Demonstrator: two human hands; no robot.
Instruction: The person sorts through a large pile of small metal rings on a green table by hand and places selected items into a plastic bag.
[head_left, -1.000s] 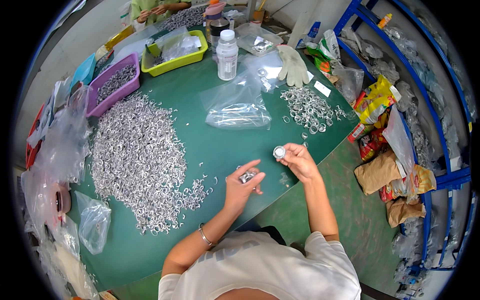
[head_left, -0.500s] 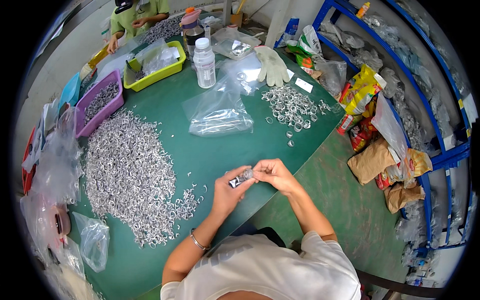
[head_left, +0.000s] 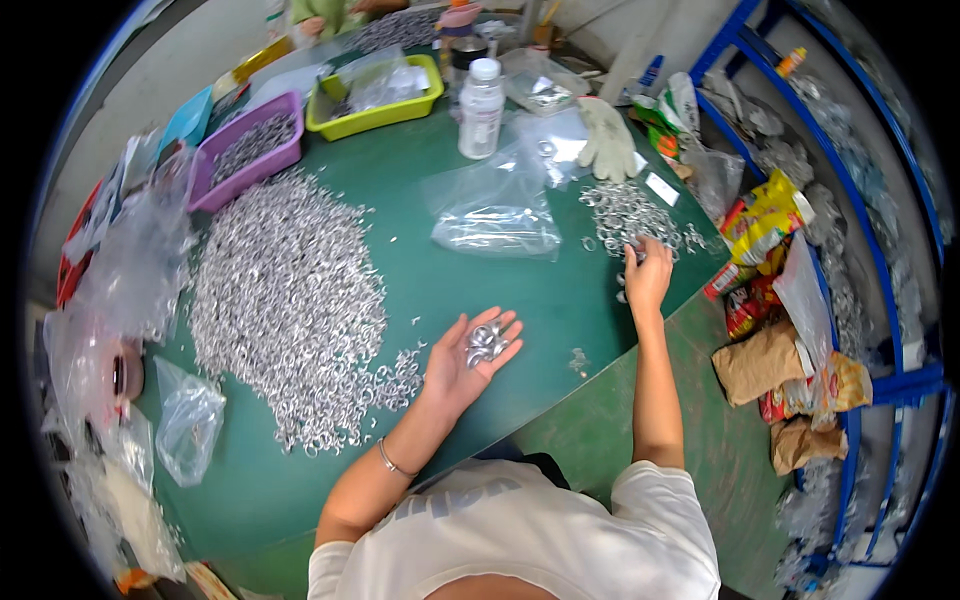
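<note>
In the head view, the left hand (head_left: 470, 360) lies palm up on the green table (head_left: 560, 300), with the fingers spread wide open. A few metal rings (head_left: 486, 343) rest loose in the palm; the fingers do not close on them. The hand is just right of the big pile (head_left: 285, 300) of rings, whose loose edge almost reaches the wrist.

The right hand (head_left: 647, 275) reaches far to the small pile (head_left: 625, 212) near the table's right edge. The fingers are bent down onto these rings, but it is not possible to see if they pinch one.

Between the two hands the green surface is bare, and this open strip continues up to a clear bag (head_left: 495, 215). Behind the bag stand a white bottle (head_left: 480, 95), a glove (head_left: 608, 135), a yellow tray (head_left: 375, 95) and a purple tray (head_left: 250, 150). The table's near edge runs diagonally just below both hands. To the right, beyond the edge, snack bags (head_left: 765, 215) and a blue rack (head_left: 850, 200) leave a narrow floor strip.
</note>
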